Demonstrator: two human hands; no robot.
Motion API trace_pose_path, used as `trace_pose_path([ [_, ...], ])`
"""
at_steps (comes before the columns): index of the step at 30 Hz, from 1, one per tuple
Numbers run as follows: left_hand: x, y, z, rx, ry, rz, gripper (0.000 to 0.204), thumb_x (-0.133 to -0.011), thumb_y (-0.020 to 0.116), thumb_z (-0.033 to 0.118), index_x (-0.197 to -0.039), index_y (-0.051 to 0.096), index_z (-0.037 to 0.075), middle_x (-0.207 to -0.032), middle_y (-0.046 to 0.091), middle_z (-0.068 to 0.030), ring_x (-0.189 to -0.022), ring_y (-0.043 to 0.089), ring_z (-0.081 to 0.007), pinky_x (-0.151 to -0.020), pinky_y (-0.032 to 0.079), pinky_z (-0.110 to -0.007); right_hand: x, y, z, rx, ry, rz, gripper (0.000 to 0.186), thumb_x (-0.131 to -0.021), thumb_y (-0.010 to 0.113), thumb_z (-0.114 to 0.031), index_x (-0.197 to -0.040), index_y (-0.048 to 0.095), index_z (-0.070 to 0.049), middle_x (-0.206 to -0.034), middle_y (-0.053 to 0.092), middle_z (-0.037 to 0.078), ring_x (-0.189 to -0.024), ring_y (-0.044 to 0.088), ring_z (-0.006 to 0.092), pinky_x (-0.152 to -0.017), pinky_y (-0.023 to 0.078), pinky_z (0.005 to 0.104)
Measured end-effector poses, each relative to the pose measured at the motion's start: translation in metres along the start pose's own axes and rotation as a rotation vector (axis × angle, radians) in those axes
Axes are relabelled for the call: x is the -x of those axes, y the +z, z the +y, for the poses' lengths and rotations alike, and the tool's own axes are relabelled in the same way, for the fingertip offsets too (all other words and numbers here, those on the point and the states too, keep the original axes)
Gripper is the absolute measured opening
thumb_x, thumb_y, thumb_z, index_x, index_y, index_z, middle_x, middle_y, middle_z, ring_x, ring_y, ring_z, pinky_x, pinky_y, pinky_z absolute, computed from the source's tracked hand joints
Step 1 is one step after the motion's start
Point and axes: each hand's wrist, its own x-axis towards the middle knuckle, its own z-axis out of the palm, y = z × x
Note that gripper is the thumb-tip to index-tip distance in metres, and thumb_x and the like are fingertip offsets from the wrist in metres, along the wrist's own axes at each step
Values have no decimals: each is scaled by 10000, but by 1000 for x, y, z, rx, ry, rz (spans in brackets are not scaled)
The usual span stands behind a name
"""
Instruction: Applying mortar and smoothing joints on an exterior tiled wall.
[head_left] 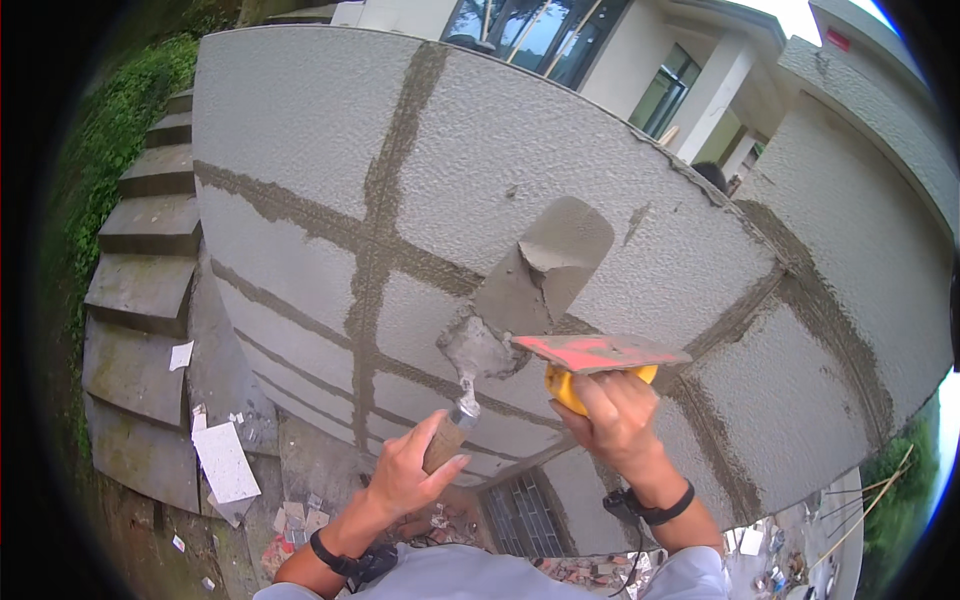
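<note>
My left hand (405, 468) is closed around the wooden handle of a pointing trowel (443, 446). Grey mortar coats the trowel's blade, which lies close to the wall; whether it touches cannot be told. My right hand (618, 415) grips the yellow handle of a plastering float (600, 352) by its underside, and the float's red plate is smeared with mortar. Above both tools, a smooth wet mortar patch (568, 240) with a ragged, lifted fold spreads over the rough grey wall (500, 140). Darker mortar bands (375, 235) cross the wall in a grid.
Concrete steps (150, 220) run down the left side beside green plants. White board scraps (226, 462) and broken brick rubble (590, 572) lie on the ground below. A small tiled panel (525, 515) sits low in the wall. Behind the wall's top edge stands a house with windows (540, 35).
</note>
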Motion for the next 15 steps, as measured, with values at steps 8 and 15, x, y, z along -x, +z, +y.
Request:
trace_pose_path([
  [8, -11, 2, 4, -274, 340, 71, 591, -680, 789, 95, -1212, 557, -20, -913, 667, -164, -692, 668, -296, -588, 528, -340, -18, -15, 22, 172, -45, 250, 598, -686, 832, -129, -1182, 502, -77, -882, 652, 91, -761, 672, 275, -661, 536, 394],
  [15, -9, -5, -18, -363, 360, 80, 610, -642, 787, 92, -1205, 570, 2, -862, 664, -132, -647, 649, -280, -561, 518, -354, -52, -44, 43, 243, -79, 341, 597, -688, 818, -99, -1191, 498, -53, -870, 664, 106, -761, 671, 286, -657, 532, 391],
])
